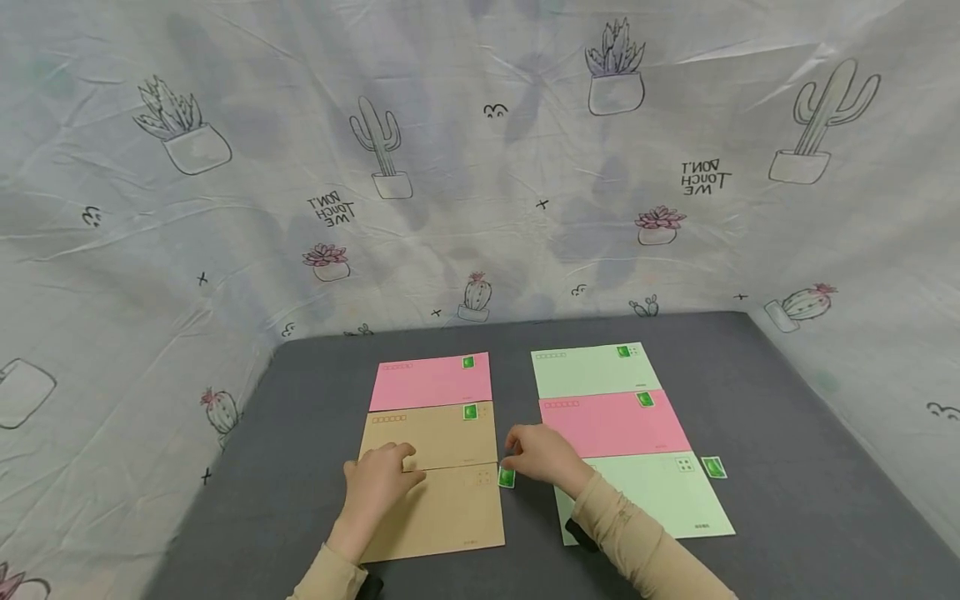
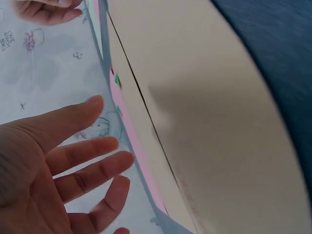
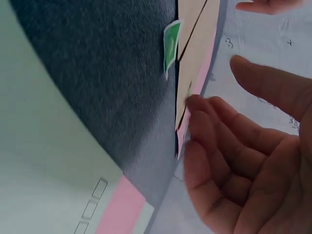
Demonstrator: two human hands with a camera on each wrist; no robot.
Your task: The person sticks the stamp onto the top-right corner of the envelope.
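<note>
My left hand (image 1: 381, 483) hovers over the front tan envelope (image 1: 450, 517), fingers loosely bent and thumb apart, with nothing in it. Its fingers reach across the seam toward the middle tan envelope (image 1: 442, 437). Between the two columns of envelopes, my right hand (image 1: 546, 457) hangs over the grey table with its fingers loosely curled. No object is between its thumb and fingers in the right wrist view. Just below its fingertips lies a green stamp (image 1: 507, 477), at the right edge of the front tan envelope, whose printed stamp box (image 1: 483, 477) is bare.
A pink envelope (image 1: 427, 385) tops the left column. On the right lie a far green envelope (image 1: 592, 375), a pink envelope (image 1: 607, 425) and a near green envelope (image 1: 660, 500). Another green stamp (image 1: 714, 467) lies beside the latter. A patterned cloth (image 1: 465, 167) hangs behind the table (image 1: 322, 392).
</note>
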